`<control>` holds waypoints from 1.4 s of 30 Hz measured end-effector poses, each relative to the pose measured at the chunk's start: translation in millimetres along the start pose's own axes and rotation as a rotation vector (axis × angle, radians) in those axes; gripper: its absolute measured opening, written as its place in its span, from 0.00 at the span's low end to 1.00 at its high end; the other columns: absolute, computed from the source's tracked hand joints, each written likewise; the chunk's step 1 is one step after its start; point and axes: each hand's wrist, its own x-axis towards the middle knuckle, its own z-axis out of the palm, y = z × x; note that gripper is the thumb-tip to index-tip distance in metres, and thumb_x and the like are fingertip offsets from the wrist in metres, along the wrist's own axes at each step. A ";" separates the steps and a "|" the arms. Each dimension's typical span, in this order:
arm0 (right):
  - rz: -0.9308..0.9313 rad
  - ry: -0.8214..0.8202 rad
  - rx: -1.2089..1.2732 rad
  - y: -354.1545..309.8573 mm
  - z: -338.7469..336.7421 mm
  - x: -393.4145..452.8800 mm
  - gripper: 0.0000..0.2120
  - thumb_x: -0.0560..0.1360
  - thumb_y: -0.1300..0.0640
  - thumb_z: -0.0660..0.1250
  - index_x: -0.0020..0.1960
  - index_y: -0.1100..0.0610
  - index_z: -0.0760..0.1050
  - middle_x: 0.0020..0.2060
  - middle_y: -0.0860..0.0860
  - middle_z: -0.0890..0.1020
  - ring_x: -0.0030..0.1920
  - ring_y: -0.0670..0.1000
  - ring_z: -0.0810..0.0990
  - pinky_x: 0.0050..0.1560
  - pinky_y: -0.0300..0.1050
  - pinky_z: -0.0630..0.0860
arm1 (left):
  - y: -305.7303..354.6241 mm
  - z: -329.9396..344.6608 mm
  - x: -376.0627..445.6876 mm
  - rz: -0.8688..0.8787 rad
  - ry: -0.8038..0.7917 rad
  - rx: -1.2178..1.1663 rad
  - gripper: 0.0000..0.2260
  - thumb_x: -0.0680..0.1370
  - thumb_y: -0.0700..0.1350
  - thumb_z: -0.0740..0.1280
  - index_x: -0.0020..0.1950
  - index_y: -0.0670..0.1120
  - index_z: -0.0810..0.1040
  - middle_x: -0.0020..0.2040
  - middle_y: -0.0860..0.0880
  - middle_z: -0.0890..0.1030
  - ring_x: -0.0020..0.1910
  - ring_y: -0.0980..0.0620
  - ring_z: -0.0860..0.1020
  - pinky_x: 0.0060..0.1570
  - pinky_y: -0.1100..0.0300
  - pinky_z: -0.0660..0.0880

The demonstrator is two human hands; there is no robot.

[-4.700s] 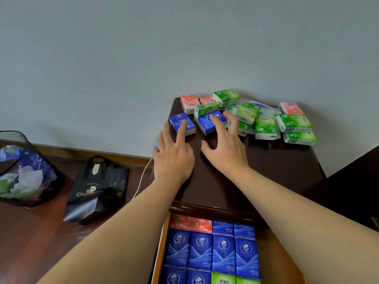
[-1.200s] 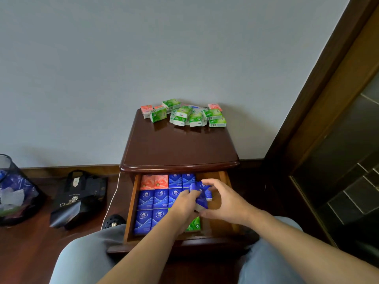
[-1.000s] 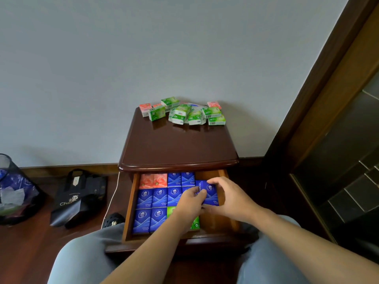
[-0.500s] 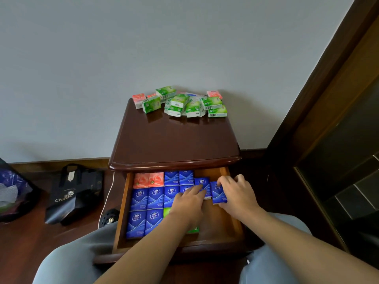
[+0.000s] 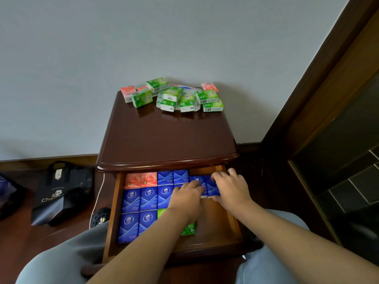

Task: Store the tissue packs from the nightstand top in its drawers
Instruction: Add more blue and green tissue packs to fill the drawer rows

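Nightstand (image 5: pixel 168 140) with top drawer (image 5: pixel 217 228) pulled open toward the camera.

Drawer contents, visible count:
- 2 pink packs (image 5: pixel 141 179), far-left corner.
- 9 blue packs (image 5: pixel 131 199) showing; some partly under the hands, so count is a minimum.
- 1 green pack (image 5: pixel 188 229) plainly seen near the middle, plus a green sliver beside the left forearm; cannot tell if that is a second one.
- Right part of the drawer floor is bare wood.

Left hand (image 5: pixel 187 198) lies flat on the blue packs mid-drawer, fingers roughly straight, pressing down, gripping nothing I can see.
Right hand (image 5: pixel 230 189) sits at the far-right of the drawer, fingers curled over the far edge of the rightmost blue pack (image 5: pixel 212 188), thumb at its near edge, so it has hold of that one.

Nightstand top, far edge by the wall: loose pile (image 5: pixel 174 96), about 8 green and 3 pink; overlaps make it approximate. A white-and-blue wrapper sits under the pile.

Floor left: 1 black bag (image 5: pixel 61 193), 1 white cable (image 5: pixel 98 199).
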 end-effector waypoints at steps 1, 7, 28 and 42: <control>0.002 0.000 0.002 -0.8 -0.5 -1.0 0.29 0.76 0.41 0.74 0.72 0.47 0.70 0.68 0.46 0.78 0.71 0.53 0.71 0.66 0.49 0.74 | -0.3 -0.4 -0.3 -0.002 -0.004 -0.007 0.27 0.82 0.43 0.62 0.81 0.52 0.64 0.80 0.52 0.63 0.78 0.48 0.62 0.77 0.45 0.60; 0.020 -0.006 0.038 -4.5 -2.9 -7.1 0.29 0.77 0.42 0.73 0.74 0.47 0.68 0.70 0.47 0.76 0.72 0.53 0.71 0.67 0.50 0.74 | 0.6 0.0 -3.2 -0.003 -0.054 -0.020 0.29 0.82 0.42 0.63 0.83 0.52 0.61 0.82 0.52 0.59 0.81 0.48 0.59 0.79 0.44 0.56; 0.053 0.425 0.508 -1.2 -104.4 81.2 0.08 0.82 0.47 0.64 0.58 0.49 0.76 0.55 0.47 0.77 0.56 0.50 0.78 0.52 0.47 0.76 | -70.7 -87.5 35.8 -0.319 0.374 -0.088 0.29 0.86 0.60 0.52 0.83 0.47 0.55 0.82 0.44 0.56 0.81 0.42 0.54 0.80 0.46 0.53; 0.553 0.472 0.560 -20.9 -110.4 248.1 0.33 0.76 0.40 0.69 0.73 0.57 0.66 0.71 0.57 0.72 0.71 0.62 0.67 0.69 0.56 0.68 | -80.2 -78.5 68.3 -0.231 0.441 0.171 0.36 0.80 0.62 0.39 0.84 0.46 0.56 0.83 0.44 0.57 0.82 0.42 0.54 0.79 0.37 0.48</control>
